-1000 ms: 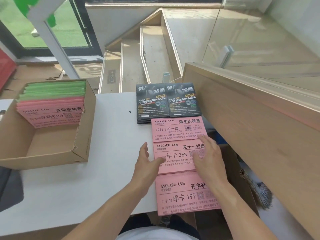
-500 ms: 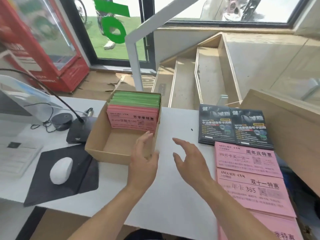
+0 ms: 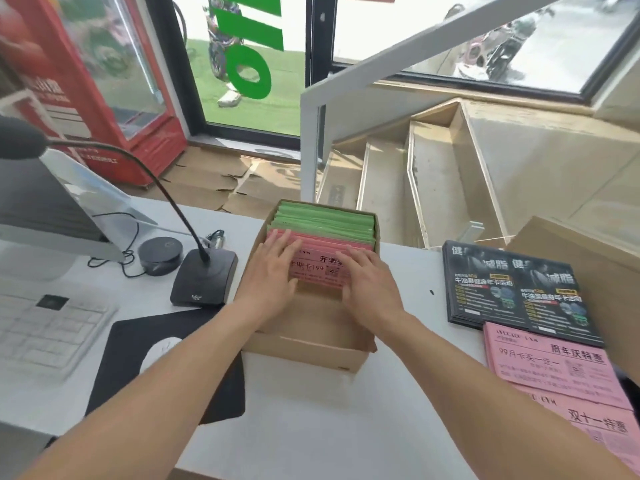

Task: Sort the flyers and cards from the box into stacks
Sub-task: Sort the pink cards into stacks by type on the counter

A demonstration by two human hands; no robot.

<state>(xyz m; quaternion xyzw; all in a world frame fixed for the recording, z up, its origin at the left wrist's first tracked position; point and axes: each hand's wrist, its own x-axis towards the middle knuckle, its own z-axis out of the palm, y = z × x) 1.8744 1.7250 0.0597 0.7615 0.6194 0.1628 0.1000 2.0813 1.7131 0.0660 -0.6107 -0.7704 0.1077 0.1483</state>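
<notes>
Both hands reach into the cardboard box (image 3: 311,351) on the table (image 3: 311,427); left hand (image 3: 273,271) and right hand (image 3: 370,282) rest flat, fingers straight, on the pink flyers (image 3: 320,266) printed "卡199", standing before the green flyers (image 3: 325,220).

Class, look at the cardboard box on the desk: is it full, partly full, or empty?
Partly full: pink flyers and green flyers fill the box's far end; its near part shows bare cardboard.

The left hand (image 3: 273,271) and right hand (image 3: 369,285) cover much of the front pink flyer (image 3: 317,268) in the box (image 3: 311,351), hiding part of its print. Pink stacks (image 3: 554,368) on the surface (image 3: 311,427) run off the right edge, the lower one blurred. The keyboard (image 3: 45,327) is blurred and cut by the left edge.
</notes>
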